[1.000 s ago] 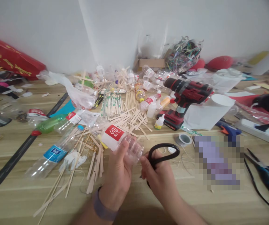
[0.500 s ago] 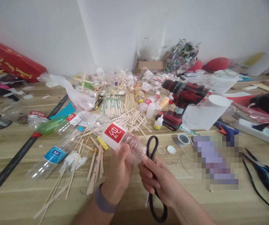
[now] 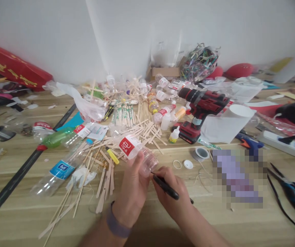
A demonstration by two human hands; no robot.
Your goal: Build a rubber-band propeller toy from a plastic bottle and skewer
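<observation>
A clear plastic bottle (image 3: 149,161) with a red and white label is gripped in my left hand (image 3: 134,185), its base end turned toward my right. My right hand (image 3: 171,192) is closed around black-handled scissors (image 3: 166,186), whose visible tip touches or nearly touches the bottle's base. Much of the scissors is hidden by my fingers. Just left of the bottle lies a yellow marker or tool (image 3: 112,156), among wooden sticks (image 3: 108,178).
A red and black drill (image 3: 204,103) stands beyond my hands, near a small glue bottle (image 3: 174,134). A tape roll (image 3: 201,154) and pliers (image 3: 288,188) lie to the right. At left are a blue-labelled bottle (image 3: 61,169) and a long black rod (image 3: 11,181).
The scissors have turned in my right hand, from upright handle loops to a flatter hold with the tip at the bottle's base. The bottle has tilted slightly in my left hand.
</observation>
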